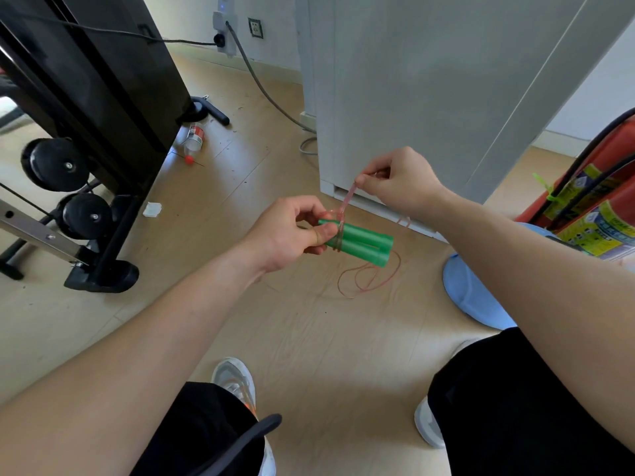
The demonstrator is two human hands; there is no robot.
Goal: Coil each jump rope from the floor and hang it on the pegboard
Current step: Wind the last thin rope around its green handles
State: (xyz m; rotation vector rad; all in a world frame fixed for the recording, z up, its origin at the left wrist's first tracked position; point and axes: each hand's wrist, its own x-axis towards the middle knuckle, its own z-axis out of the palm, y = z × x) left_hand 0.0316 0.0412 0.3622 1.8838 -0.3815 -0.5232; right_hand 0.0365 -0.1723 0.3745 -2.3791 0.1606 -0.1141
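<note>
The coiling step is in hand: the left hand (pixel 288 231) grips the two green handles (pixel 364 243) side by side above the floor (pixel 309 338), while the right hand (pixel 398 180), just right and farther off, pinches the pink cord (pixel 348 197) taut, a few turns lying round the handles. Loose loops (pixel 367 276) trail on the floor beneath. Next, I judge, more wraps must take up that slack; no pegboard is in view

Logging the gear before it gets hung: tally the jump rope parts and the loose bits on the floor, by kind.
green handles: 2
pink cord: 1
plastic bottle: 1
small white box: 1
Total: 5
</note>
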